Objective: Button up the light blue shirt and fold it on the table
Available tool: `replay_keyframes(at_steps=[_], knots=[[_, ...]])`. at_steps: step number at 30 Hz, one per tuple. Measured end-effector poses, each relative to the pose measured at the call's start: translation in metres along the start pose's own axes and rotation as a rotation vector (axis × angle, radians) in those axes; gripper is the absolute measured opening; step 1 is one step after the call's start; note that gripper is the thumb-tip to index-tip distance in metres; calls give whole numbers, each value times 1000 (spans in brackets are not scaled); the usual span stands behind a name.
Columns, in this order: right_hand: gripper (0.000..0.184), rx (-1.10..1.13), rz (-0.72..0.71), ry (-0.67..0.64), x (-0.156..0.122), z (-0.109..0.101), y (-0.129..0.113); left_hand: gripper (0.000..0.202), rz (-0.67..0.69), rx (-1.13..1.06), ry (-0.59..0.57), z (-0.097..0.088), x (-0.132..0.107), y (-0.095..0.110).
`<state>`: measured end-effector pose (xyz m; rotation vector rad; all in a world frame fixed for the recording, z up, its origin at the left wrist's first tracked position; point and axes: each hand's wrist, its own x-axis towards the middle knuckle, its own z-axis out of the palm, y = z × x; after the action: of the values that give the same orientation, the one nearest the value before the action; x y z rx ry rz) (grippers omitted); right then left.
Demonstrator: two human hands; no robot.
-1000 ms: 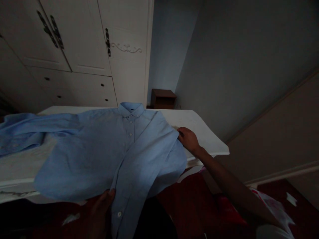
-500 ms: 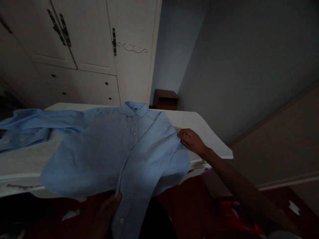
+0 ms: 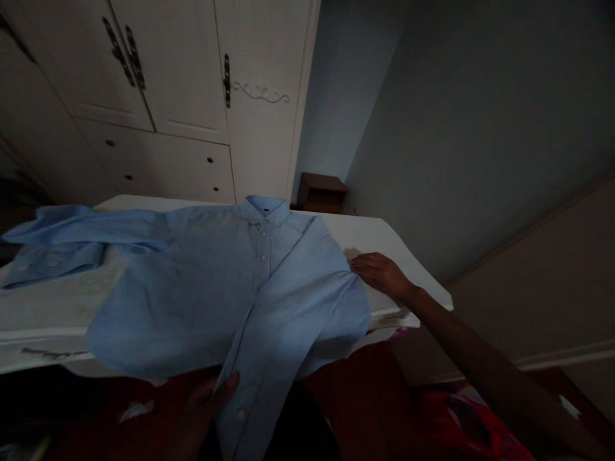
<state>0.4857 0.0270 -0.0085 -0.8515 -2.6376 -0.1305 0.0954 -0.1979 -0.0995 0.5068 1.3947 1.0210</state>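
Note:
A light blue button-up shirt (image 3: 211, 288) lies face up on a white table (image 3: 384, 240), collar towards the far side. Its left sleeve stretches out to the left and its lower part hangs over the near edge. My left hand (image 3: 211, 397) is closed on the hanging front placket near the hem, thumb on top of the cloth. My right hand (image 3: 382, 274) lies on the table at the shirt's right edge, its fingers pinched together on the fabric where the right side folds.
A white wardrobe (image 3: 182, 83) with dark handles and drawers stands behind the table. A small brown cabinet (image 3: 321, 191) sits in the corner by the grey wall. Below the table lies a dark red floor (image 3: 375, 390) with white scraps and a red-and-white object (image 3: 461, 422).
The view has shifted a little to the left and up. My right hand has slid slightly right along the shirt's edge. My left hand keeps its hold on the placket.

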Motion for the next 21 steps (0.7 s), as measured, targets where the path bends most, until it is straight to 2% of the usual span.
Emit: replay_keyframes(at_steps=[3, 6, 10, 12, 15, 17, 21], knots=[[22, 31, -9, -37, 3, -6, -2, 46, -3, 22, -19, -1, 3, 1], [24, 59, -10, -43, 12, -12, -5, 49, 18, 75, 43, 0, 4, -1], [29, 131, 150, 68, 37, -9, -7, 49, 116, 135, 165, 9, 0, -4], [31, 175, 266, 86, 59, -1, -6, 47, 165, 129, 149, 14, -2, -2], [34, 204, 447, 22, 103, 16, 1, 44, 210, 111, 120, 18, -1, 3], [31, 139, 611, -54, 135, 27, 10, 44, 220, 122, 120, 20, 2, 5], [29, 58, 789, -111, 185, 49, 28, 42, 220, 151, 136, 20, 5, 6]])
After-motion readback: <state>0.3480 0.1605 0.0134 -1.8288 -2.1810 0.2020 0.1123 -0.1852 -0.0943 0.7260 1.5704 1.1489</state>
